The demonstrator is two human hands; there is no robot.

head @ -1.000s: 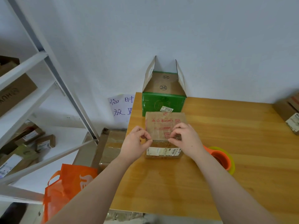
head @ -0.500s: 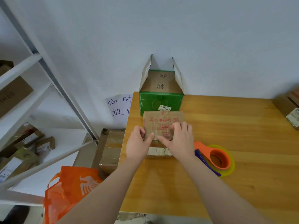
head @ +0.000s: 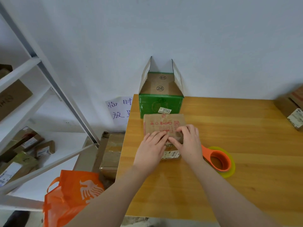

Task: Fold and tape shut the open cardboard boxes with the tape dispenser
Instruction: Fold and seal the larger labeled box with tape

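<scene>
Step in hand looks like flap folding on the brown box [head: 164, 123], not taping yet. Box sits on the table [head: 246, 145] near its left edge, just in front of the green box [head: 159, 105], which stands against the wall with two side flaps up and nothing taped. Both hands are on top of the brown box at its near edge: left hand [head: 151, 147] palm-down, fingers flat on the lid; right hand [head: 188, 143] beside it, fingers curled over the flap edge. Hands nearly touch each other, pressing down rather than clamped round anything. Can't tell whether the flaps meet cleanly under the palms, they hide the seam. Both forearms reach in from the bottom of frame, converging on the box. Dispenser [head: 218, 159], orange with a yellow-green roll, lies on the table just right of the right hand, untouched. Next move, my guess: left hand keeps the flaps pinned, right lets go and grabs the dispenser. Risk: flaps spring open once pressure drops to one hand.
</scene>
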